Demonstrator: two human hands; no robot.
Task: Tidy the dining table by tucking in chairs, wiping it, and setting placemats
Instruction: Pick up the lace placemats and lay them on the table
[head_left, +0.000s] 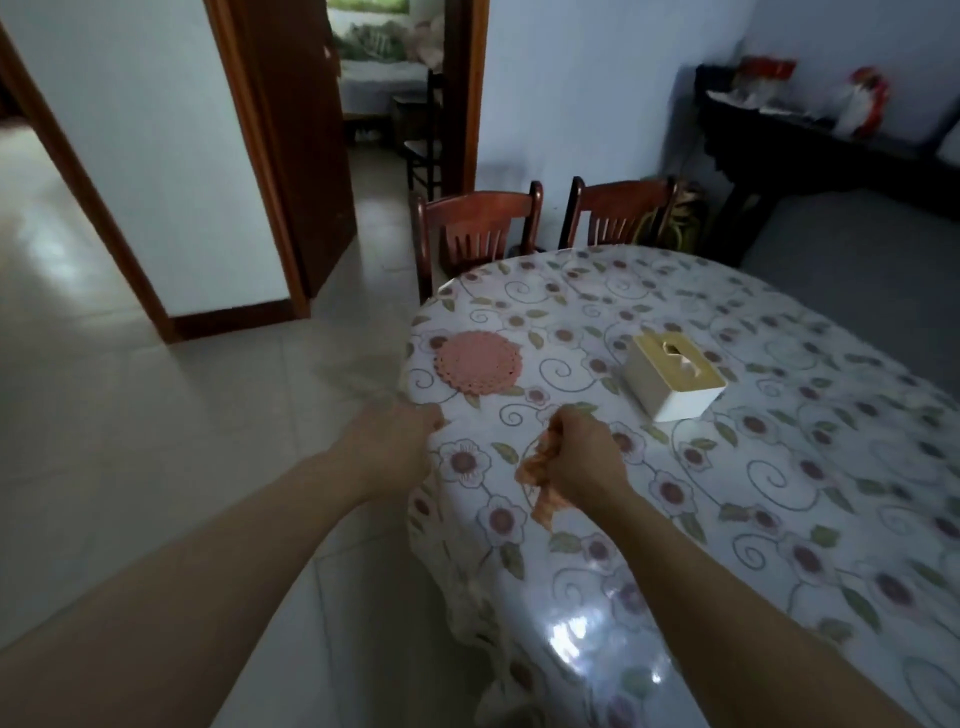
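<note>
Left of centre frame: my left hand is closed in a fist at the table edge, seems to pinch the edge of the glossy floral plastic tablecloth, though whether cloth is really between the fingers I can't tell, blurry. Just above it, a round pink crocheted placemat lies flat on the cloth near the left rim. Centre: my right hand is clenched around a crumpled orange wiping rag, rag hanging below the fist, touching or just over the cloth. Right of that, a cream rectangular tissue box with tan lid, apart from both hands. Upper centre: two dark red wooden slat-back chairs at the far edge, backs close to the table, look tucked in.

Step, my read: wiping, with the cloth held taut. Next: sweep the rag across the cloth, working around the tissue box and the mat, or lifting them.
</note>
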